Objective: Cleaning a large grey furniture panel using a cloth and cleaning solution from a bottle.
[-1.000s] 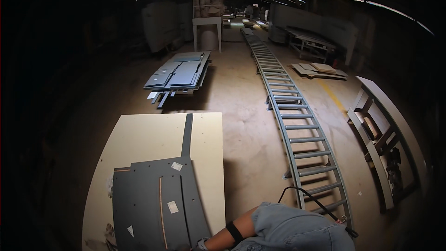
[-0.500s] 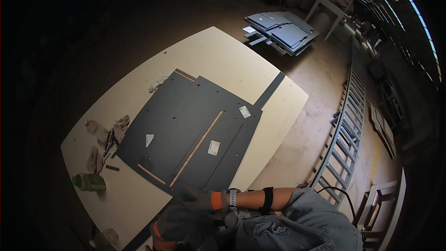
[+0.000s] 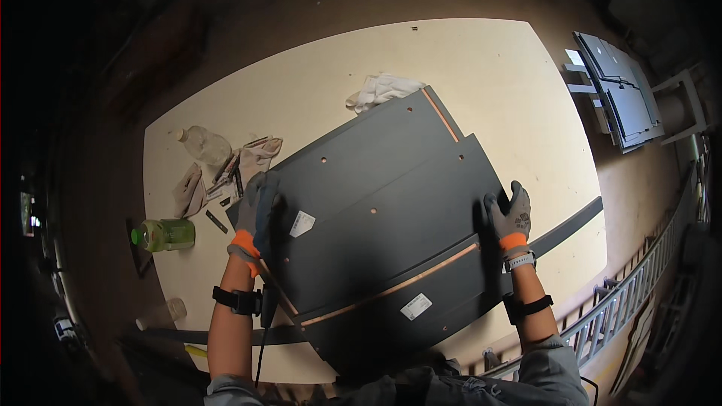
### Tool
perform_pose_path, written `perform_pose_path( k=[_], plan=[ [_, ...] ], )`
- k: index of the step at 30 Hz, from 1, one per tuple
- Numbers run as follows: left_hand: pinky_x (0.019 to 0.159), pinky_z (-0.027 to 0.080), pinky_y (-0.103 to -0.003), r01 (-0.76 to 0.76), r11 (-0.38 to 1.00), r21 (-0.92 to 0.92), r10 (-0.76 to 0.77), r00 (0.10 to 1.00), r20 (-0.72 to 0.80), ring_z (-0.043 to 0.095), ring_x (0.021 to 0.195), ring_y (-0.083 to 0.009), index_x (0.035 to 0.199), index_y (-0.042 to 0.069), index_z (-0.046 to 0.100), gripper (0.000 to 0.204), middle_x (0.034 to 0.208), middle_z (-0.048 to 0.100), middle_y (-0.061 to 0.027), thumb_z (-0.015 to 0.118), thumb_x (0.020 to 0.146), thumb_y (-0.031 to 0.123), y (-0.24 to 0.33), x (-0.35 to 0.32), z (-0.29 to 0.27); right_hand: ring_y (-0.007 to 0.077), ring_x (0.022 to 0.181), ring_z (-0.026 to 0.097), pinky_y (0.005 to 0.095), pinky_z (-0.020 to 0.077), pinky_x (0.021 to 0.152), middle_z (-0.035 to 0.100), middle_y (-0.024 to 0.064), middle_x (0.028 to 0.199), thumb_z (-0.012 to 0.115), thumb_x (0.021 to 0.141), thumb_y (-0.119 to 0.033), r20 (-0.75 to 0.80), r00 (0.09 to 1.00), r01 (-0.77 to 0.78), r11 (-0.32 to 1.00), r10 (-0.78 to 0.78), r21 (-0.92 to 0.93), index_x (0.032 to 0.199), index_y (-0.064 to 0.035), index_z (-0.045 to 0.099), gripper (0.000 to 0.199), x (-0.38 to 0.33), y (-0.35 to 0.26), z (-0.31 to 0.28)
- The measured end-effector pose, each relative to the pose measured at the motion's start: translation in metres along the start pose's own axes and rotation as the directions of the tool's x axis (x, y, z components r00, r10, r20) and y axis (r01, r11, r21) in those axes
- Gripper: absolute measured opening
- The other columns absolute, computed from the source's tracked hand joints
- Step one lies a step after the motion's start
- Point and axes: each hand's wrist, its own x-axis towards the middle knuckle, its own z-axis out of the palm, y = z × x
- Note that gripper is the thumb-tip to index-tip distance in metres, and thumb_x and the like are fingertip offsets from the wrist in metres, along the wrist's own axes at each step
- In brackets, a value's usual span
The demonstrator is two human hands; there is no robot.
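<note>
A dark grey panel (image 3: 391, 188) with bare wood-coloured edge strips, small holes and white labels lies in front of me, apparently on other grey boards whose layers are hard to separate. My left hand (image 3: 256, 210), in a grey glove with an orange cuff, closes on its left edge; the fingertips are partly hidden. At the right edge is my right hand (image 3: 511, 214), gloved alike, with thumb and fingers apart. Its thumb side lies over the panel and the other fingers reach past the edge.
The pale table (image 3: 496, 75) carries a white cloth (image 3: 385, 92), a clear bottle (image 3: 204, 146), a green bottle (image 3: 167, 234), spare gloves (image 3: 189, 191) and a dark strip (image 3: 575, 219). Stacked grey boards (image 3: 628, 101) stand off the far right end. A roller conveyor (image 3: 639, 286) runs at the right.
My view has swung round over the table. Both hands were together at the panel's near corner; now they are spread apart, one at each side edge.
</note>
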Motion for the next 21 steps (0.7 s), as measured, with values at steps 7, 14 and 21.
perform_pose_path(
  k=[7, 14, 21],
  plan=[
    [0.097, 0.038, -0.033, 0.643, 0.736, -0.212, -0.607, 0.766, 0.213, 0.051, 0.114, -0.0286, 0.127, -0.004, 0.046, 0.087, 0.122, 0.054, -0.0201, 0.062, 0.072, 0.061, 0.038, 0.215, 0.069, 0.0366, 0.114, 0.044, 0.0418, 0.0353, 0.098, 0.045, 0.0244, 0.124, 0.069, 0.069, -0.035, 0.134, 0.991, 0.005, 0.986, 0.018, -0.168, 0.131, 0.0057, 0.036, 0.081, -0.002, 0.014, 0.021],
    [0.093, 0.041, -0.034, 0.634, 0.769, 0.074, -0.629, 0.732, 0.263, 0.055, 0.109, -0.0307, 0.118, -0.001, 0.055, 0.069, 0.116, 0.058, -0.0193, 0.064, 0.072, 0.049, 0.082, 0.293, 0.149, 0.0434, 0.110, 0.042, 0.0496, 0.0327, 0.095, 0.043, 0.0277, 0.125, 0.061, 0.070, -0.037, 0.041, 0.997, 0.075, 0.985, -0.070, -0.157, 0.131, 0.0087, 0.034, 0.081, -0.008, 0.018, 0.026],
    [0.080, 0.044, -0.035, 0.638, 0.679, -0.363, -0.706, 0.704, -0.082, 0.058, 0.087, -0.0300, 0.092, -0.003, 0.059, 0.039, 0.092, 0.063, -0.0178, 0.069, 0.072, 0.030, 0.026, 0.317, 0.106, 0.0431, 0.114, 0.041, 0.0502, 0.0325, 0.096, 0.041, 0.0278, 0.128, 0.057, 0.073, -0.042, 0.030, 0.992, 0.124, 0.982, -0.121, -0.146, 0.131, 0.0091, 0.033, 0.080, -0.005, 0.009, 0.031]
  ],
)
